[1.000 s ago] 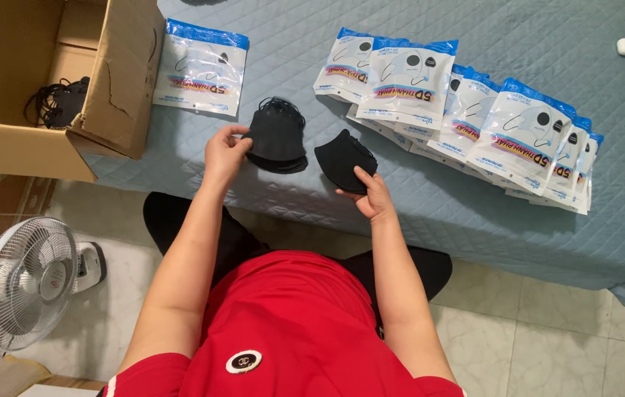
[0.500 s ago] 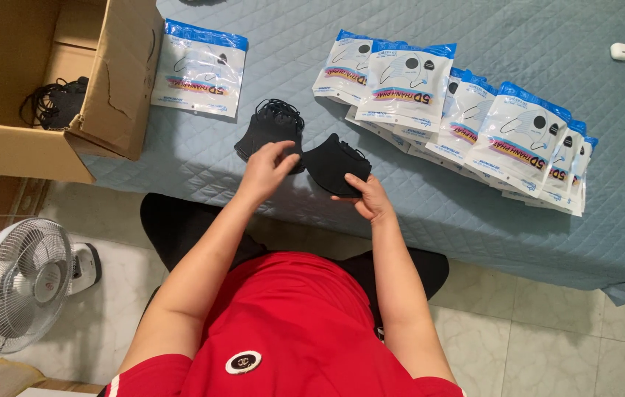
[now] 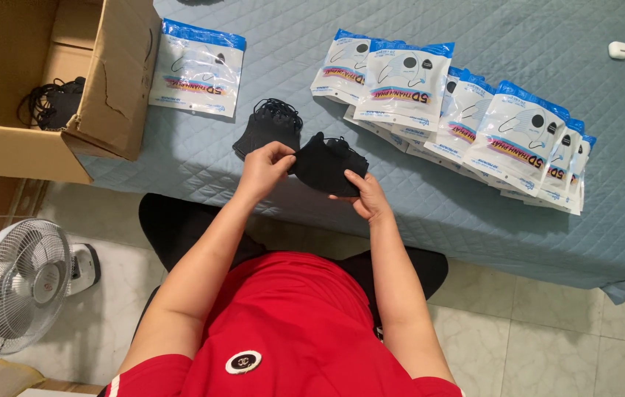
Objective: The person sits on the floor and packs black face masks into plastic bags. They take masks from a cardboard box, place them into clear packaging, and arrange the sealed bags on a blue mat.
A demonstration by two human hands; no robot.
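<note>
Both of my hands hold one black face mask (image 3: 326,163) just above the near edge of the blue quilted table cover (image 3: 474,220). My left hand (image 3: 262,167) pinches its left end, and my right hand (image 3: 366,195) supports its right side from below. A small stack of black masks (image 3: 270,125) lies on the cover just beyond my left hand. A row of several overlapping white and blue mask packets (image 3: 467,121) fans out to the right. One single packet (image 3: 197,68) lies to the left near the box.
An open cardboard box (image 3: 48,88) with black masks inside sits at the table's left end. A white floor fan (image 3: 12,287) stands at lower left on the tiled floor. A small white object (image 3: 618,50) lies at the far right of the cover.
My left hand left the stack of black masks and came right to grip the mask that my right hand was holding. That mask now sits between both hands.
</note>
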